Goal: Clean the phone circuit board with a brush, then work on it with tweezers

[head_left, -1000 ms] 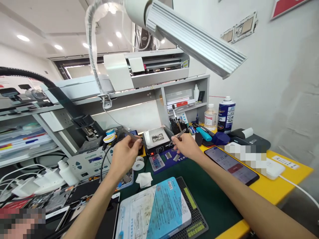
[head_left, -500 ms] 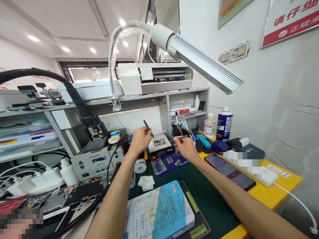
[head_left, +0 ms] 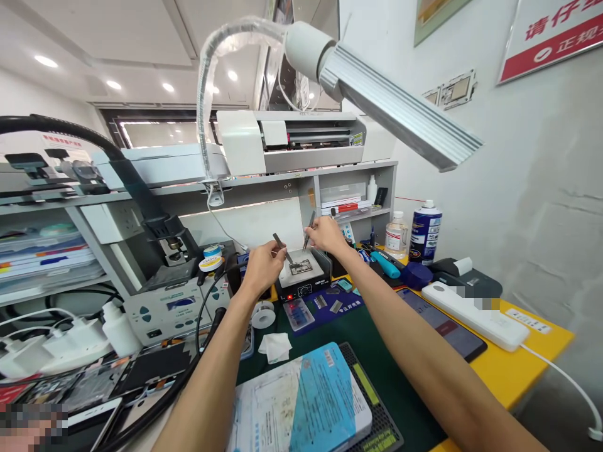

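My left hand [head_left: 264, 267] is closed around slim dark tweezers [head_left: 279, 240], whose tip points down at the edge of a small circuit board [head_left: 300, 267]. The board lies on the pale top of a small black heating plate [head_left: 288, 277] with a red light on its front. Over the back right of that plate, my right hand [head_left: 327, 233] pinches a second pair of tweezers [head_left: 309, 230]. Its tips point down just above the board's far side; whether they touch is too small to tell.
In front lie a blue-and-white box [head_left: 306, 398], a white tissue [head_left: 275, 347] and a solder wire spool [head_left: 262, 315]. A phone [head_left: 443, 323] and power strip [head_left: 475, 316] are at right. A microscope arm [head_left: 136, 182] stands left; a lamp [head_left: 400, 103] hangs overhead.
My right hand has moved left and up, from the plate's right side to above its back edge, with its tweezers now pointing down. My left hand stays nearly still. The view has shifted slightly.
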The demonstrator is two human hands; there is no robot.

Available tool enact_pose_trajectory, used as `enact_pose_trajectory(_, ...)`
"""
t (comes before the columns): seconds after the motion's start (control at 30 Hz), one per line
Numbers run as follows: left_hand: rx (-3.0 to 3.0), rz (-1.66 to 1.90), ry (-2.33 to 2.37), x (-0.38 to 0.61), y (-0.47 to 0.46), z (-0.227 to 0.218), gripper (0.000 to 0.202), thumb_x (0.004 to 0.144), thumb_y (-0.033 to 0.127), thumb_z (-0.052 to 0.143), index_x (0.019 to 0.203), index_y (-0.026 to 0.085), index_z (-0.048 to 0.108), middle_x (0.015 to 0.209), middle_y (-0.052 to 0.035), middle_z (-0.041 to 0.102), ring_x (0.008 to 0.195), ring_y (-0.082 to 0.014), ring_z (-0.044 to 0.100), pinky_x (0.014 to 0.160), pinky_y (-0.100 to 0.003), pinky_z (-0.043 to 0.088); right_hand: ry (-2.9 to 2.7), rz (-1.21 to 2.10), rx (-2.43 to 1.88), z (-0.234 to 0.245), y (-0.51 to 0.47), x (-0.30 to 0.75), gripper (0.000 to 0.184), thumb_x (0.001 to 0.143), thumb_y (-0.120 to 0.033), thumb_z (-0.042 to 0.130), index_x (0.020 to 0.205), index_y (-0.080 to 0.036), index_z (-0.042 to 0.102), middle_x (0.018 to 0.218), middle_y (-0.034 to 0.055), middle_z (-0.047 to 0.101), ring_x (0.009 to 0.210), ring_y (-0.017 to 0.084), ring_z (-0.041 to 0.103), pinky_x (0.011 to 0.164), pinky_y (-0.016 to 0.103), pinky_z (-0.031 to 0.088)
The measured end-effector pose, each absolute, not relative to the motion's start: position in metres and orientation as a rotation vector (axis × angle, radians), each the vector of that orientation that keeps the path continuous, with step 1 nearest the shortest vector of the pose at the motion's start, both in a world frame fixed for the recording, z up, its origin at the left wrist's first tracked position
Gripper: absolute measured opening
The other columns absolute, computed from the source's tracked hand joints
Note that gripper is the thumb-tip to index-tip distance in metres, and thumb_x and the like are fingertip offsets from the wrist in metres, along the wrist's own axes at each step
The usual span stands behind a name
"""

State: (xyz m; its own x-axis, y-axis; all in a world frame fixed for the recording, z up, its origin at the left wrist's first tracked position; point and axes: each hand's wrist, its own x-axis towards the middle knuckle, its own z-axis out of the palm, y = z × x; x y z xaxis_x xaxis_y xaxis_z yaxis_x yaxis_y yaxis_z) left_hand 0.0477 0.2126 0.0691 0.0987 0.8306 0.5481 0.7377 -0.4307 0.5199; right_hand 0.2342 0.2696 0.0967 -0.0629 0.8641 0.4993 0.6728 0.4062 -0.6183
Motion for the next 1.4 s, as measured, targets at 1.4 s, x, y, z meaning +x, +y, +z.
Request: enact_pose_trajectory(1.4,2.180,1.204,1.736,0.043,0.216,0.069,0.028,0.097,0.040,0.057,0.086,0.015,0.064,0.073,0.0012,0.063,0.071,-0.0142,0.061,0.077,-0.034,0.052,-2.042,0.066,-1.445,0.068,0.292,0.211,0.026,0.091,-0.037,0.060,0.077,-0.019,0.073,0.080,0.0098,0.075,0.082,0.024,0.069,0.064,0.027,0.036)
